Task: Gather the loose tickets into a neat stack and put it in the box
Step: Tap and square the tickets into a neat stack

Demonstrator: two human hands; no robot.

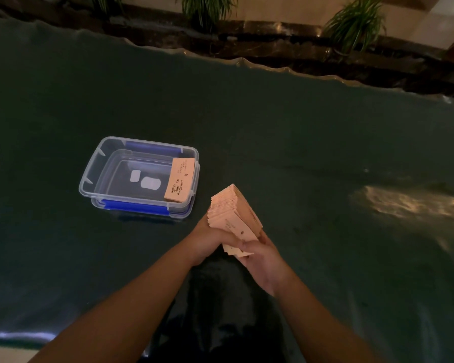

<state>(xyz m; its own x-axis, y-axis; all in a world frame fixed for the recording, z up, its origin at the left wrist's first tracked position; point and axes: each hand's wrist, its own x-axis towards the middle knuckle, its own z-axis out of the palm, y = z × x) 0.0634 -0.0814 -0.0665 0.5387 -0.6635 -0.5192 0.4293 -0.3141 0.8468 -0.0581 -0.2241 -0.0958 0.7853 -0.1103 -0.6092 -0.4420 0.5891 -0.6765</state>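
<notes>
While both hands clasp the near end of the bundle of tickets point(232, 216), its far end fans upward and away from them, edges stepped rather than flush. The left hand point(211, 238) is closed around the bundle's left edge; the right hand point(260, 254) is closed over its near right corner, where a few tickets stick out below the fingers. No loose tickets show on the dark green bench point(299, 153) around the hands. The clear plastic box point(139, 176), with blue clips, stands open beyond and to the left of the left hand, near but apart from it; one stack of tickets point(180, 179) already lies along its side nearest the hands. The step in hand is judged to be squaring the bundle. To do it well, loosen the grip slightly, tap the long and short edges on the bench until flush, tuck in the protruding tickets, then carry the bundle flat and lay it beside the stack.
</notes>
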